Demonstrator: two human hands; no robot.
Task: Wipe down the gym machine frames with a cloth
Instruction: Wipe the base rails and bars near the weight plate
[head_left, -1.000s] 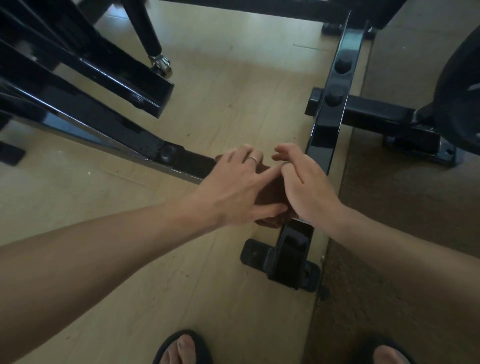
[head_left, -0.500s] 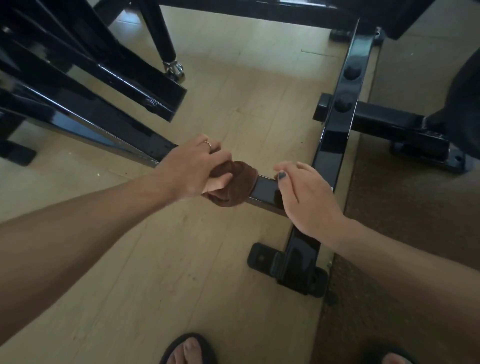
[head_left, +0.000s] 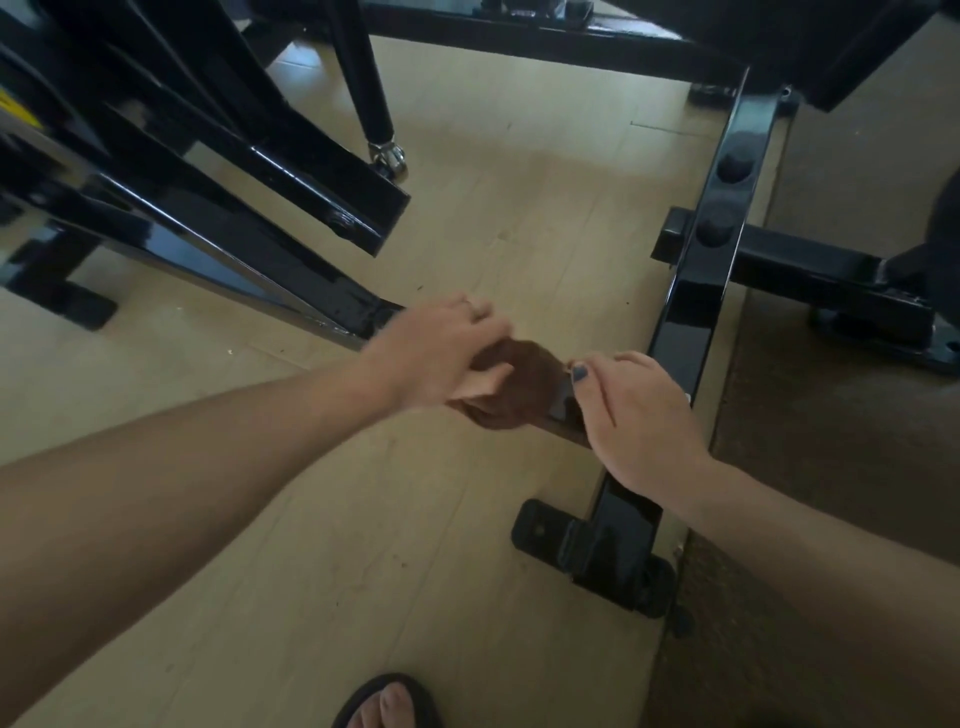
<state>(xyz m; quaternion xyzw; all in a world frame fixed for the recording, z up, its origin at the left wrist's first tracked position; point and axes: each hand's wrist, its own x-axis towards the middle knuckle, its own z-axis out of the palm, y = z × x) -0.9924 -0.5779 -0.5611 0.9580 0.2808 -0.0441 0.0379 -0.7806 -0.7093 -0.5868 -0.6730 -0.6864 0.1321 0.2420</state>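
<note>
Brown cloth (head_left: 514, 387) sits bunched around a glossy black frame bar (head_left: 563, 415) that runs low over the floor. The left hand (head_left: 441, 356) grips the cloth, fingers curled over its top and thumb pressed along its near side; the hand is blurred, so the fingertips are hard to make out. Just to the right of it the right hand (head_left: 641, 421) rests on the same bar — fingers curled over it, the thumb with a dark-painted nail touching the bar's top beside the cloth. The two hands are close, with a short bare stretch of bar between them.

Beyond the right hand a long black base rail (head_left: 696, 291) meets this bar and ends below the wrist in a floor bracket (head_left: 587, 558). Past the left hand, slanted black beams (head_left: 249, 223) rise from the pale wood floor (head_left: 493, 218). Below the hands — a toe in a black sandal (head_left: 389, 701).
</note>
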